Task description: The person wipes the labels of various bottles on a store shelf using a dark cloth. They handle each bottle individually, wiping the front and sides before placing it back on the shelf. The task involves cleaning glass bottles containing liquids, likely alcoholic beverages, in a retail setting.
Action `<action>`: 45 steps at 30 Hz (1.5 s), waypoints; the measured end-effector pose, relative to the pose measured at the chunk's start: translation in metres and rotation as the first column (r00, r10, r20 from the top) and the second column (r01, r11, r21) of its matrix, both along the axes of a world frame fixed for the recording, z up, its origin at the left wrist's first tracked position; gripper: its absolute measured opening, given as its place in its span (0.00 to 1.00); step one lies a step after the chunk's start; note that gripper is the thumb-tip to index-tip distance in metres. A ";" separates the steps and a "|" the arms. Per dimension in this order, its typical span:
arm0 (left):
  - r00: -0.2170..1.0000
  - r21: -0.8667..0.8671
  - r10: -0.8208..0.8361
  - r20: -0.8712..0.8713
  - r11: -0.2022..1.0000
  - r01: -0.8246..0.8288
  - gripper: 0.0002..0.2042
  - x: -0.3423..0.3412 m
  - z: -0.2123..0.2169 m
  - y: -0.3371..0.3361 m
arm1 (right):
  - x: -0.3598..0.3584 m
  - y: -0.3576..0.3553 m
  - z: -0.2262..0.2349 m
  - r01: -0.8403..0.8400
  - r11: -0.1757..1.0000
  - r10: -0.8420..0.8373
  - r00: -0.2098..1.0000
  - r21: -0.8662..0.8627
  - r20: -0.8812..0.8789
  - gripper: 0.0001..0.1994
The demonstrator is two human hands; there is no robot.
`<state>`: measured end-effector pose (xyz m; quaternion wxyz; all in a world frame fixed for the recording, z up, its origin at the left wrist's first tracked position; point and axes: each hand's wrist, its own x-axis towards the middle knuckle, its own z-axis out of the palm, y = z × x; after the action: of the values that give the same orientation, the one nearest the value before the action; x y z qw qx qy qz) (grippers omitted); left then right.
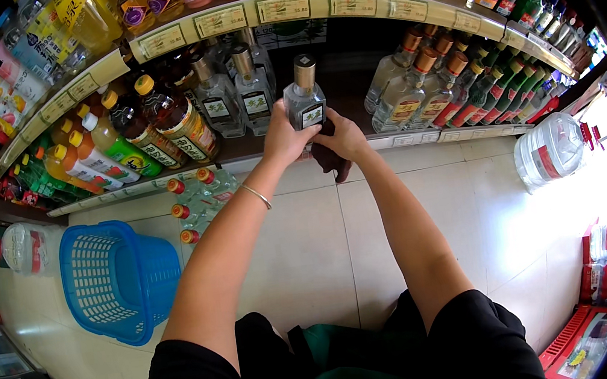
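A square clear glass bottle (305, 100) with a gold cap and a pale label stands upright at the shelf's front edge. My left hand (285, 139) is closed around its left side and lower part. On the other side, my right hand (344, 140) grips a dark brown cloth (331, 163), which hangs down below the fingers. The right fingers are close against the bottle's base, and part of the cloth is hidden behind them. Just left of the bottle, similar gold-capped bottles (254, 93) stand on the same shelf.
Dark bottles with yellow caps (175, 122) fill the shelf's left, copper-capped clear bottles (400, 102) its right. An upper shelf with price tags (283, 8) overhangs. On the floor are red-capped bottles (202, 194), a blue basket (121, 280) and a large water jug (547, 152).
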<state>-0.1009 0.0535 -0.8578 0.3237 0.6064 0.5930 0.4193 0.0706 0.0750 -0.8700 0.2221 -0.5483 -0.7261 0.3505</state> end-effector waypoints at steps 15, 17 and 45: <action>0.929 -0.036 0.123 -0.348 0.989 -0.144 0.26 0.009 -0.011 -0.003 | -0.020 -0.009 -0.017 0.297 0.954 -0.298 0.931 0.039 0.209 0.36; 0.909 0.059 0.183 -0.376 0.983 -0.174 0.22 -0.005 -0.028 -0.016 | -0.015 -0.017 -0.013 0.283 0.959 -0.276 0.944 -0.015 0.183 0.30; 0.993 0.306 0.114 -0.016 0.946 -0.103 0.12 -0.058 -0.099 0.020 | -0.064 -0.051 -0.020 0.081 0.996 -0.080 0.997 -0.041 0.014 0.21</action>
<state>-0.1584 0.0730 -0.9568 0.1928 0.6225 0.5590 0.5127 0.0067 0.0241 -0.8896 0.2199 -0.5839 -0.6973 0.3529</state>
